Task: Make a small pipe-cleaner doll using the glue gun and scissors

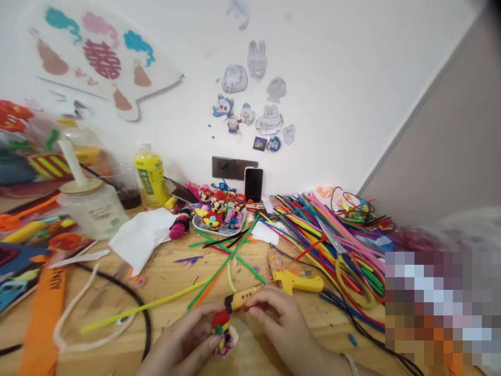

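My left hand (183, 334) is closed around the side of a small pipe-cleaner doll (221, 322) with a red top, a green spot and a pale pink lower part. To its right, my right hand (279, 319) pinches a small red piece (247, 309) between thumb and fingertips, a little apart from the doll. Just beyond those fingertips is an orange-yellow tube (240, 298) with a dark end and dark lettering; I cannot tell whether the hand touches it. A yellow glue gun (299, 282) lies on the table behind my right hand.
A tray (219, 231) of similar dolls stands near the wall, beside a propped phone (253, 185). Pipe cleaners (309, 224) heap at right with yellow-handled scissors (354, 284). A jar (92, 209), yellow bottle (150, 172), white tissue (143, 237) and black cable (141, 303) occupy the left.
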`<state>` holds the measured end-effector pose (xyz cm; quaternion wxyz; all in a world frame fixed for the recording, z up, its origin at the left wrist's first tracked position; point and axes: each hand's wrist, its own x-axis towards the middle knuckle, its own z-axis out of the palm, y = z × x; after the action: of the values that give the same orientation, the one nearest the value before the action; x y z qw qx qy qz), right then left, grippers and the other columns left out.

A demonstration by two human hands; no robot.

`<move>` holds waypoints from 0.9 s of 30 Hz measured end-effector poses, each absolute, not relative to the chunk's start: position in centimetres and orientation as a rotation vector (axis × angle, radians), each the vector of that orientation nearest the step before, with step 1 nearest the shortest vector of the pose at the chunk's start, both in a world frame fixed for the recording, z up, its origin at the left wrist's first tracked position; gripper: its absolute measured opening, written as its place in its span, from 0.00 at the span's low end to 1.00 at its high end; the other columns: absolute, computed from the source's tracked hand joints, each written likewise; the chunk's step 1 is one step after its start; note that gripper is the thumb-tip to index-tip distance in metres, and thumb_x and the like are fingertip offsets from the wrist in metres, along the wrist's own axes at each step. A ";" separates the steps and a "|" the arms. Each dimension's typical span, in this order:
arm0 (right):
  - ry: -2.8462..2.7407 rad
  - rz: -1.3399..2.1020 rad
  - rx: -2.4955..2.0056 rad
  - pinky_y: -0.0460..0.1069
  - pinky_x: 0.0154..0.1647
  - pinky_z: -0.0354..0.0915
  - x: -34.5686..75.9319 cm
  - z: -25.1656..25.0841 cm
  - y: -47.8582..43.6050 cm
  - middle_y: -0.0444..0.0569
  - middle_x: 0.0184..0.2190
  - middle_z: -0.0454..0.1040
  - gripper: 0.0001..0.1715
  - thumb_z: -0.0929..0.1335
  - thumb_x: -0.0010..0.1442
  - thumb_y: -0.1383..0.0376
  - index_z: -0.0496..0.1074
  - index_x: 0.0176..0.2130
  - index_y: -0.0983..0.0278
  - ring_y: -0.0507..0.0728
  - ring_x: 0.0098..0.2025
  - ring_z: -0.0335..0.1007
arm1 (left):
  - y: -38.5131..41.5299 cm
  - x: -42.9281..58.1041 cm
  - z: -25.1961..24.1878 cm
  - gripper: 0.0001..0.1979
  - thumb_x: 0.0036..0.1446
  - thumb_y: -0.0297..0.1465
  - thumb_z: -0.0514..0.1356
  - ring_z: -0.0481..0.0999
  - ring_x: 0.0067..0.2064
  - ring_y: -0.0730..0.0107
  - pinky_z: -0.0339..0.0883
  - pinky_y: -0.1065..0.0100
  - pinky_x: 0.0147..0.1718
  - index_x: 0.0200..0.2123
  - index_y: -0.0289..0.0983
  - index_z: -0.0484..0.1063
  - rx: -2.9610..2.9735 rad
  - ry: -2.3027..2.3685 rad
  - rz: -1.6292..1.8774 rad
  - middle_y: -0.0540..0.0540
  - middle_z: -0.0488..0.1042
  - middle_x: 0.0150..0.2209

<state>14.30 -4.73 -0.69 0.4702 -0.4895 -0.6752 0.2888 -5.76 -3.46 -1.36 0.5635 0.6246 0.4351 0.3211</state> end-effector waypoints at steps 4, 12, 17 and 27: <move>-1.701 0.746 -1.121 0.46 0.34 0.65 14.1 -1.0 -5.3 0.46 0.28 0.76 0.08 0.65 0.56 0.66 0.75 0.33 0.62 0.53 0.32 0.70 | -3.8 -5.1 -0.5 0.11 0.44 0.36 0.62 0.77 0.37 0.62 0.71 0.67 0.37 0.34 0.43 0.71 1.398 0.992 0.721 0.50 0.78 0.33; -1.753 0.723 -1.206 0.46 0.30 0.64 13.8 -0.4 -5.9 0.47 0.24 0.73 0.07 0.65 0.54 0.67 0.74 0.31 0.64 0.53 0.28 0.68 | -3.8 -4.8 0.1 0.09 0.46 0.36 0.61 0.76 0.37 0.63 0.68 0.66 0.38 0.33 0.42 0.71 1.366 0.920 0.672 0.50 0.78 0.32; -1.795 0.710 -1.187 0.46 0.30 0.62 13.8 -0.5 -5.9 0.47 0.23 0.73 0.07 0.65 0.55 0.67 0.73 0.30 0.65 0.53 0.28 0.68 | -3.9 -4.9 -0.1 0.08 0.48 0.35 0.60 0.76 0.36 0.64 0.68 0.66 0.37 0.34 0.42 0.70 1.355 0.858 0.664 0.50 0.78 0.32; -1.830 0.701 -1.129 0.45 0.30 0.61 13.6 -0.8 -5.8 0.47 0.24 0.72 0.07 0.65 0.55 0.68 0.73 0.30 0.65 0.52 0.28 0.67 | -4.0 -4.7 -0.2 0.06 0.48 0.33 0.61 0.76 0.34 0.66 0.68 0.67 0.36 0.33 0.42 0.71 1.312 0.808 0.691 0.51 0.77 0.31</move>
<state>13.62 -5.83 -0.85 0.4261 -0.4516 -0.7321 0.2803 -4.65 -3.96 -0.15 0.6642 0.5809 0.3578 0.3057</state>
